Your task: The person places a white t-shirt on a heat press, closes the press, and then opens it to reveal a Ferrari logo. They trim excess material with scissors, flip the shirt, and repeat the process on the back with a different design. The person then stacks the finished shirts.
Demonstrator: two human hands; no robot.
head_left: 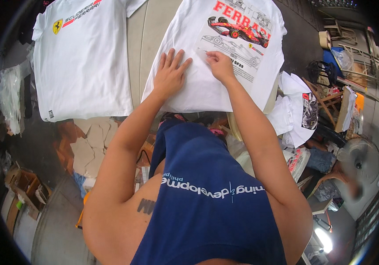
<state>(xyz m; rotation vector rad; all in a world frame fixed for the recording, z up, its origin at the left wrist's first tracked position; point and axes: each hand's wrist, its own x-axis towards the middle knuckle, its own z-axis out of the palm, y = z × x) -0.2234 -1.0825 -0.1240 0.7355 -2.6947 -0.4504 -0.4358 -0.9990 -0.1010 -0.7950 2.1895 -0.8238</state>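
Observation:
A white T-shirt [183,92] lies spread over the table, printed with red lettering, a red racing car [238,33] and grey line drawings. My left hand [170,73] rests flat on its plain cloth left of the print, fingers spread. At the print's left edge my right hand [219,66] is closed in a pinch, thumb and forefinger together. What sits between those fingertips is too small to make out. A second white T-shirt [88,66] lies flat to the left, with a small yellow badge and slanted lettering on its chest.
A beige table strip [143,39] shows between the shirts. More printed white shirts [293,108] hang in a heap at the right. Beyond are a standing fan [358,161] and wooden frames [326,104]. Plastic bags [11,97] hang left; torn cardboard [93,148] lies below the table.

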